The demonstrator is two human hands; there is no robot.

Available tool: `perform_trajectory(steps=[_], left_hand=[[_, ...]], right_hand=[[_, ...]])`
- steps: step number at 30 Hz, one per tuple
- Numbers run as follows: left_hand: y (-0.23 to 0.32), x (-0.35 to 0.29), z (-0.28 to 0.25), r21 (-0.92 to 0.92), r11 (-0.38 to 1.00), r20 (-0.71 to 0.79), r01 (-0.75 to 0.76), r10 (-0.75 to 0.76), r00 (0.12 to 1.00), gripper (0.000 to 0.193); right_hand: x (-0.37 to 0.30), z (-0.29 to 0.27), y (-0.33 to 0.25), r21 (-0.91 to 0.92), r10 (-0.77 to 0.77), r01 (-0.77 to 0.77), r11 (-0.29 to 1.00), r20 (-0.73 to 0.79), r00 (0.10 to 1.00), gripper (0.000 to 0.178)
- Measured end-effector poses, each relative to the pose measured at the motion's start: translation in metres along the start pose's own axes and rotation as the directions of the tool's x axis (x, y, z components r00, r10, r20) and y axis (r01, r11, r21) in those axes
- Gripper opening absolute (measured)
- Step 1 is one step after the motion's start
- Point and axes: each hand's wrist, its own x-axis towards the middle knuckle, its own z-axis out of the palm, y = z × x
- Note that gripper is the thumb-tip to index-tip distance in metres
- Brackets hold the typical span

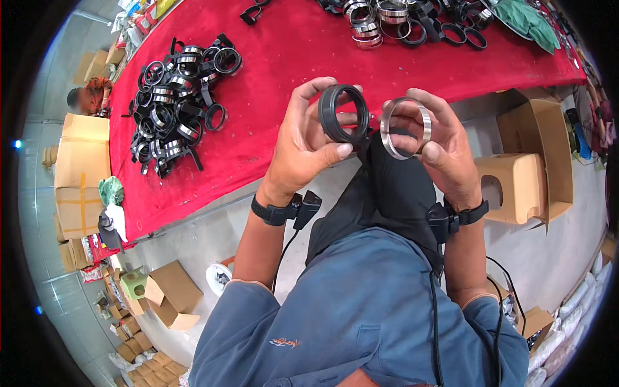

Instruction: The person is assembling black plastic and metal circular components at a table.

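My left hand (308, 132) grips a black ring (327, 115), thick-walled and grooved, thumb below and fingers behind and above it. Close by on the right, my right hand (445, 145) holds a thin shiny metal ring (386, 132) between thumb and fingers. The two rings are held up side by side, apart from each other, over the near edge of the red-covered table (271, 64). Part of each hand's fingers is hidden behind its ring.
A pile of black and metal ring parts (174, 97) lies on the table's left. More rings (387, 19) and a green cloth or bag (525, 22) sit at the far side. Cardboard boxes (84, 174) stand left, an open carton (554, 148) right. Another person (97, 93) is far left.
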Motion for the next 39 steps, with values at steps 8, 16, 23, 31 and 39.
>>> perform_trajectory(steps=[8, 16, 23, 31, 39], left_hand=[[0.007, -0.005, 0.018, 0.358, 0.928, 0.045, -0.101, 0.091, 0.995, 0.089], [0.005, -0.003, 0.022, 0.600, 0.773, 0.086, -0.205, 0.192, 0.978, 0.075], [0.009, -0.003, 0.023, 0.715, 0.654, 0.122, -0.249, 0.233, 0.965, 0.072], [0.016, -0.005, 0.027, 0.746, 0.620, 0.163, -0.245, 0.188, 0.969, 0.073], [0.011, -0.005, 0.030, 0.704, 0.658, 0.105, -0.267, 0.275, 0.956, 0.074]], right_hand=[[-0.002, 0.007, 0.006, -0.123, -0.042, 0.039, 0.992, -0.016, 0.999, 0.087], [-0.006, 0.016, 0.019, -0.266, -0.126, 0.130, 0.955, 0.032, 0.991, 0.077], [-0.007, 0.019, 0.026, -0.298, -0.185, 0.189, 0.936, 0.043, 0.982, 0.076], [-0.011, 0.019, 0.028, -0.254, -0.186, 0.190, 0.948, 0.040, 0.982, 0.075], [-0.011, 0.028, 0.025, -0.265, -0.207, 0.208, 0.941, 0.030, 0.978, 0.074]])
